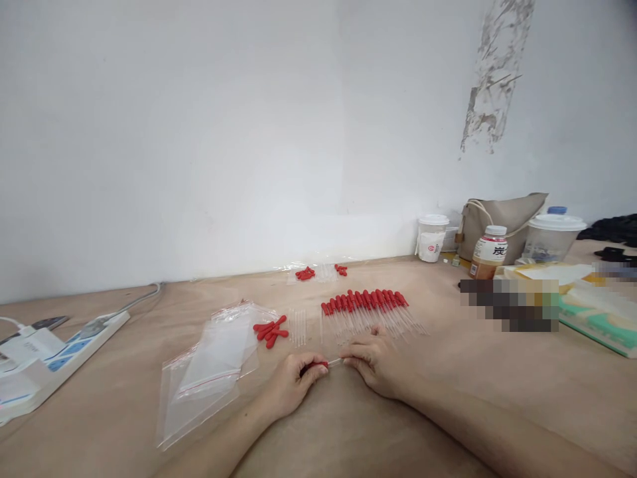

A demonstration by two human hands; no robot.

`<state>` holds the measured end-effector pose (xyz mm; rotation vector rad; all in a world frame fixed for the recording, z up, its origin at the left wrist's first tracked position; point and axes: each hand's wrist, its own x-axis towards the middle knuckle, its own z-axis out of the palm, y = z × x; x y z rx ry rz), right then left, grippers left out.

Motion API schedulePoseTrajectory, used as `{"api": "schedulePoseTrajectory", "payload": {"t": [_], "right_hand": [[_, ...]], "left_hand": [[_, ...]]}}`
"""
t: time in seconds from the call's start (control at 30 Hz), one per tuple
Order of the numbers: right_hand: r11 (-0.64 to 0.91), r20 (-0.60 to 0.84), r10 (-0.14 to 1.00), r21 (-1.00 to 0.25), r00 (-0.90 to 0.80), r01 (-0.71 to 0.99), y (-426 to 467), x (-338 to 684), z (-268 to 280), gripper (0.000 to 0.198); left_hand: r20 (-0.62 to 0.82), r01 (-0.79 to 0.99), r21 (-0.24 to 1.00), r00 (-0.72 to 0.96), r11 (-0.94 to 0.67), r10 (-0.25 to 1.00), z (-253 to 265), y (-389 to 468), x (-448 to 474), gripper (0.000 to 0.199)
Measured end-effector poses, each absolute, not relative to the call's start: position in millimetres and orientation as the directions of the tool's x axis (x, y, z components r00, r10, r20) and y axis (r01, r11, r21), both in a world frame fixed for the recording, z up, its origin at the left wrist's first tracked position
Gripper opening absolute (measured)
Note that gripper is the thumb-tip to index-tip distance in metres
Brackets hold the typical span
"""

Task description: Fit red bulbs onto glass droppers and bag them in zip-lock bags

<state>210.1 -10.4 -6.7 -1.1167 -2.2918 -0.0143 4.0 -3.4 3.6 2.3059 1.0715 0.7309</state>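
Note:
My left hand is closed, thumb and fingers pinching a red rubber dropper bulb. A thin clear dropper tube meets the bulb's open end, its other end pinched in the fingertips of my right hand. How far the tube sits inside the bulb cannot be made out. Just beyond my right hand lies a row of droppers, red bulbs pointing away and clear tubes toward me. Loose red bulbs lie in a small pile beyond my left hand, beside several loose clear tubes.
Clear zip bags lie flat at the left, near a white power strip. A bag with more red bulbs and tubes rests by the wall. At the right stand a lidded cup, a bottle, a grey bag and a clear tub.

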Motion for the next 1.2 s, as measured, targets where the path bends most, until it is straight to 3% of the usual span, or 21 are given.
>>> {"api": "schedulePoseTrajectory", "payload": {"t": [0.23,0.63,0.83,0.93,1.0,1.07,1.2], "right_hand": [[0.639,0.546,0.697,-0.179,-0.464,0.748,-18.2,204.8,-9.2,0.024],[0.611,0.45,0.761,-0.255,-0.467,0.75,-20.7,198.1,-7.5,0.025],[0.623,0.49,0.695,-0.047,-0.525,0.781,-24.5,205.9,2.1,0.021],[0.566,0.516,0.704,0.007,-0.488,0.824,-21.5,215.8,2.7,0.02],[0.487,0.556,0.736,-0.039,-0.386,0.873,-16.3,224.0,1.3,0.02],[0.389,0.578,0.782,-0.162,-0.232,0.907,-9.3,231.8,-0.9,0.021],[0.136,0.38,0.921,-0.525,0.089,0.84,6.0,240.8,-4.8,0.022]], "left_hand": [[0.305,0.578,0.547,0.537,-0.606,0.786,1.0,-7.7,5.1,0.021],[0.325,0.567,0.424,0.633,-0.706,0.703,2.0,-6.7,3.4,0.022],[0.428,0.559,0.458,0.543,-0.691,0.723,-1.0,-3.6,0.2,0.017],[0.444,0.596,0.482,0.467,-0.643,0.765,-2.8,-2.9,-2.0,0.027],[0.396,0.614,0.492,0.473,-0.617,0.787,-2.7,-2.9,-2.7,0.025],[0.345,0.609,0.499,0.513,-0.617,0.786,-1.9,-3.2,-2.9,0.019],[0.324,0.596,0.5,0.544,-0.628,0.774,-0.9,-3.6,-2.2,0.019]]}}
